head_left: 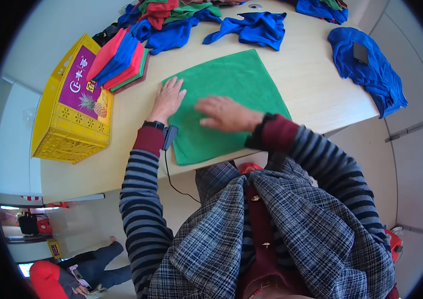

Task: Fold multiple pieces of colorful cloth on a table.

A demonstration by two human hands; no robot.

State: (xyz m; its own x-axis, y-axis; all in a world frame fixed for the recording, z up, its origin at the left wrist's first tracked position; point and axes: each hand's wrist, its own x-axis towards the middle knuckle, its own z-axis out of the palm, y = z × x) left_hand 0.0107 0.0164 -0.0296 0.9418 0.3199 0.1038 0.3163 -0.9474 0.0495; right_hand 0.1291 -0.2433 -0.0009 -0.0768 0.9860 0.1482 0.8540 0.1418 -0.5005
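A green cloth (241, 82) lies spread flat on the pale wooden table (311, 84) in front of me. My left hand (167, 97) rests flat at the cloth's left edge, fingers apart. Palm down on the cloth's near middle lies my right hand (225, 113), a little blurred. Neither hand grips anything. A small dark device on a cable (170, 136) hangs at my left wrist.
A yellow plastic crate (69, 117) stands at the table's left, with a stack of folded red, blue and green cloths (120, 60) leaning on it. Loose cloths (171, 20) are heaped at the back. A blue cloth (371, 74) with a dark phone (360, 53) lies at the right. Another person (72, 274) is at lower left.
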